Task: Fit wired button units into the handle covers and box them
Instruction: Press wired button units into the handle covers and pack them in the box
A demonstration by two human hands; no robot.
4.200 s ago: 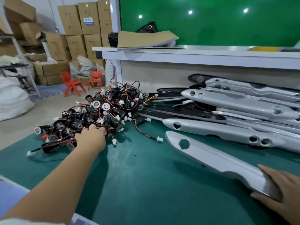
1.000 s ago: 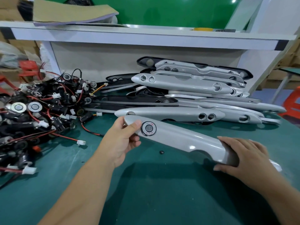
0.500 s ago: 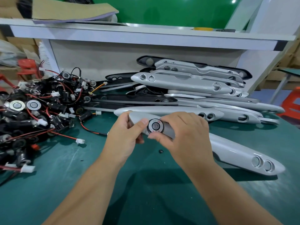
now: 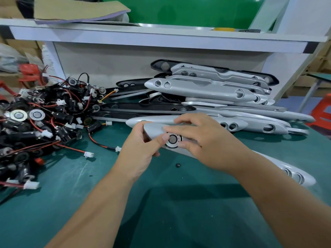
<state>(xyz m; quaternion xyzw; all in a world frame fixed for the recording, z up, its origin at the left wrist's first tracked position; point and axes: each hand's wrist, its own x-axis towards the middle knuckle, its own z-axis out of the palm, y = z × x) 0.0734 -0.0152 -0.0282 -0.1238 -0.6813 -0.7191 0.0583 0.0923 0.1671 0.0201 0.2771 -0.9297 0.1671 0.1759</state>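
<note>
Two hands meet mid-frame: your left hand [image 4: 139, 149] clamps the long silver plastic handle cover [image 4: 154, 129], which runs lower-right; your right hand [image 4: 206, 145] pinches its round steel-faced button unit [image 4: 172, 139].

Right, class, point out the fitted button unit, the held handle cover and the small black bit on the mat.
button unit [image 4: 172, 139], head view, centre cap.
handle cover [image 4: 154, 130], head view, silver tip by the button.
small black bit [image 4: 178, 165], head view, its top.
</note>
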